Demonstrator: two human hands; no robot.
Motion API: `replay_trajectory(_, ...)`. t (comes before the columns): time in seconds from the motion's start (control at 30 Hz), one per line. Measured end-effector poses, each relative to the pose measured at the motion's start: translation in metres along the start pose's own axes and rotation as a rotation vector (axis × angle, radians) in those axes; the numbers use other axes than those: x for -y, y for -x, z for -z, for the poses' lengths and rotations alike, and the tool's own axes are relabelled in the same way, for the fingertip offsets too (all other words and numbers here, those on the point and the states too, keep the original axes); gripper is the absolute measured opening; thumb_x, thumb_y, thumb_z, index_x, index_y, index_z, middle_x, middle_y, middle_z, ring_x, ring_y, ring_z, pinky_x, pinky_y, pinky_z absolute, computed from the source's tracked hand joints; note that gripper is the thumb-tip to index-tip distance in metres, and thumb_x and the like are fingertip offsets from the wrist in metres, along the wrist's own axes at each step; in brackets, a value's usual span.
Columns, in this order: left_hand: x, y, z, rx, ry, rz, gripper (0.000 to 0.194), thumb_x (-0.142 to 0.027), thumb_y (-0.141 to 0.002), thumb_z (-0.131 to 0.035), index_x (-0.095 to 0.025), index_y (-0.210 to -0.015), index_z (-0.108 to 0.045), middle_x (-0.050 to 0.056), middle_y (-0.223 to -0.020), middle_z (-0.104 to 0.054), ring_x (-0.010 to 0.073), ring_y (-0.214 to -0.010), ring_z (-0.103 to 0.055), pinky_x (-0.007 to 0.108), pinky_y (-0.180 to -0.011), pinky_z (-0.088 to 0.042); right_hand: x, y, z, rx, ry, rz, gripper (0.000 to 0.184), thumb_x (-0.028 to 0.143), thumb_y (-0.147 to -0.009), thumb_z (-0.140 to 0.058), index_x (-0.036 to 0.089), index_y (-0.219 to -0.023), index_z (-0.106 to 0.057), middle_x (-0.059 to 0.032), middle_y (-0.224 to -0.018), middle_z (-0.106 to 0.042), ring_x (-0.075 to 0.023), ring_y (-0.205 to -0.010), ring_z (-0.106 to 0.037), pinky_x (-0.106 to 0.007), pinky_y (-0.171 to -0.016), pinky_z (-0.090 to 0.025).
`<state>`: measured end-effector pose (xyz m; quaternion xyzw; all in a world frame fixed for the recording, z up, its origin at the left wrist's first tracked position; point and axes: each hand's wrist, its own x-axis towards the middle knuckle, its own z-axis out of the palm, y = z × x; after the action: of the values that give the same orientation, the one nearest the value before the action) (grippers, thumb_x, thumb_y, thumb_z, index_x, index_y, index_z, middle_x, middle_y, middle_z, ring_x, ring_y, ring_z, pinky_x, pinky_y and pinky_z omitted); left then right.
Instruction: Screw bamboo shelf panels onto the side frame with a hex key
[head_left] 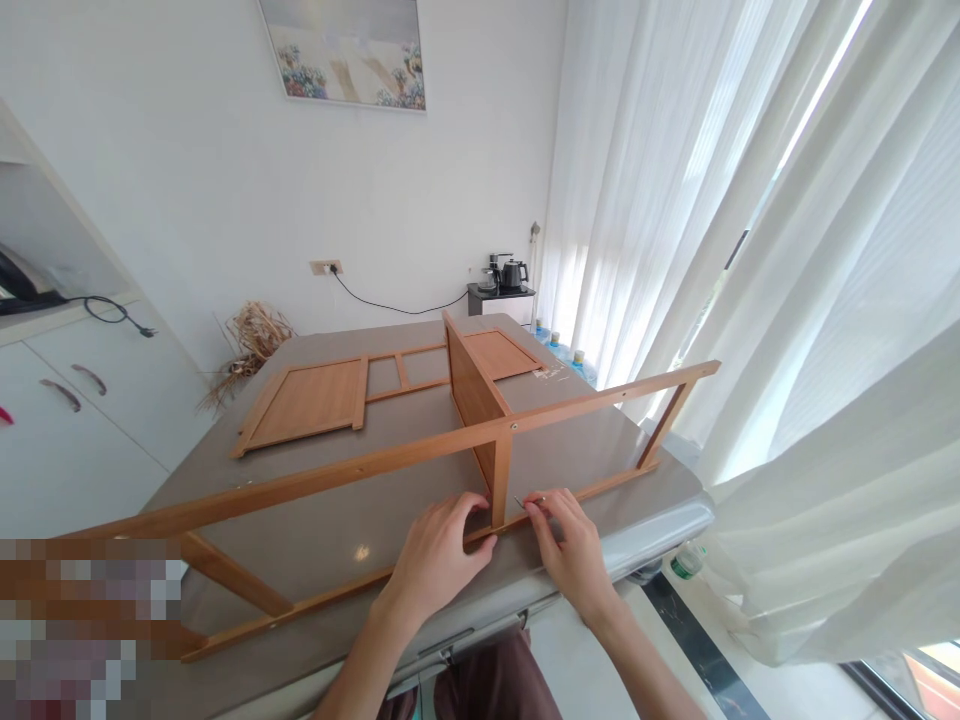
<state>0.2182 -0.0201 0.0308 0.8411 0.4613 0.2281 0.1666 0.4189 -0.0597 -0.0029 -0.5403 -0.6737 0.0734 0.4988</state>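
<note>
A wooden frame [420,443] stands on its long edge on the table, with a short post [501,478] joining its upper and lower rails. My left hand [439,548] curls its fingers and thumb around the lower rail, just left of that post. Right of the post, my right hand [571,545] pinches a small, thin metal piece [519,502] between thumb and fingers; its exact kind is too small to make out. Behind the post, a wooden panel [480,375] runs back from the frame. A metal fastener [514,427] shows in the upper rail at that joint.
The table [330,335] has a grey cover. Another panelled wooden frame [307,395] lies flat behind. A pixelated patch hides the lower left. White curtains [750,400] hang on the right, with water bottles [555,342] beside them. A black kettle [514,273] stands at the back.
</note>
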Motion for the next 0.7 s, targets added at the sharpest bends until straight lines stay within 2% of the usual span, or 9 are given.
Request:
replay_trajectory(0.1, 0.005, -0.006, 0.004, 0.040, 0.010, -0.063, 0.035, -0.026, -0.083, -0.066, -0.030, -0.117, -0.058, 0.002, -0.132, -0.059, 0.0231, -0.117, -0.058, 0.039, -0.100, -0.046, -0.011, -0.009, -0.006, 0.048, 0.069, 0.050, 0.020, 0.025, -0.103, -0.041, 0.024, -0.097, -0.061, -0.0042, -0.093, -0.067, -0.0189, -0.086, -0.061, -0.033, -0.080, -0.048)
replay_trajectory(0.17, 0.010, -0.012, 0.007, 0.105, 0.007, -0.090, 0.024, -0.030, -0.083, -0.067, -0.032, -0.107, -0.063, -0.001, -0.137, -0.055, 0.0236, -0.120, -0.056, 0.040, -0.103, -0.044, -0.018, -0.010, -0.011, 0.087, 0.090, 0.030, 0.020, 0.023, -0.103, -0.040, 0.024, -0.101, -0.059, -0.0035, -0.091, -0.067, -0.0185, -0.084, -0.061, -0.033, -0.079, -0.048)
replay_trajectory(0.27, 0.017, -0.017, 0.009, 0.171, 0.022, -0.101, 0.017, -0.033, -0.080, -0.071, -0.031, -0.096, -0.064, -0.003, -0.130, -0.059, 0.0243, -0.120, -0.056, 0.041, -0.104, -0.043, -0.024, -0.007, -0.016, 0.108, 0.083, -0.015, 0.018, 0.022, -0.103, -0.039, 0.025, -0.103, -0.057, -0.0025, -0.089, -0.067, -0.0189, -0.085, -0.061, -0.032, -0.079, -0.048)
replay_trajectory(0.4, 0.020, -0.018, 0.002, 0.127, 0.098, -0.049, 0.032, -0.028, -0.078, -0.072, -0.031, -0.107, -0.059, 0.001, -0.121, -0.063, 0.0248, -0.116, -0.057, 0.040, -0.100, -0.046, -0.025, -0.008, -0.017, 0.170, 0.109, -0.042, 0.020, 0.023, -0.103, -0.038, 0.025, -0.095, -0.056, -0.0034, -0.089, -0.065, -0.0204, -0.085, -0.059, -0.033, -0.077, -0.049)
replay_trajectory(0.53, 0.021, -0.019, -0.007, 0.108, 0.165, 0.040, 0.048, -0.031, -0.076, -0.074, -0.032, -0.119, -0.053, 0.002, -0.122, -0.063, 0.0259, -0.115, -0.057, 0.040, -0.100, -0.045, -0.025, -0.012, -0.018, 0.227, 0.124, -0.040, 0.020, 0.022, -0.103, -0.037, 0.025, -0.095, -0.055, -0.0040, -0.087, -0.063, -0.0209, -0.082, -0.057, -0.034, -0.075, -0.048)
replay_trajectory(0.7, 0.021, -0.024, -0.013, 0.139, 0.212, 0.118, 0.043, -0.028, -0.073, -0.075, -0.030, -0.112, -0.057, 0.002, -0.113, -0.066, 0.0252, -0.107, -0.060, 0.039, -0.095, -0.047, -0.024, -0.014, -0.020, 0.240, 0.145, -0.002, 0.021, 0.018, -0.103, -0.036, 0.024, -0.099, -0.055, -0.0028, -0.081, -0.059, -0.0192, -0.074, -0.052, -0.035, -0.073, -0.045)
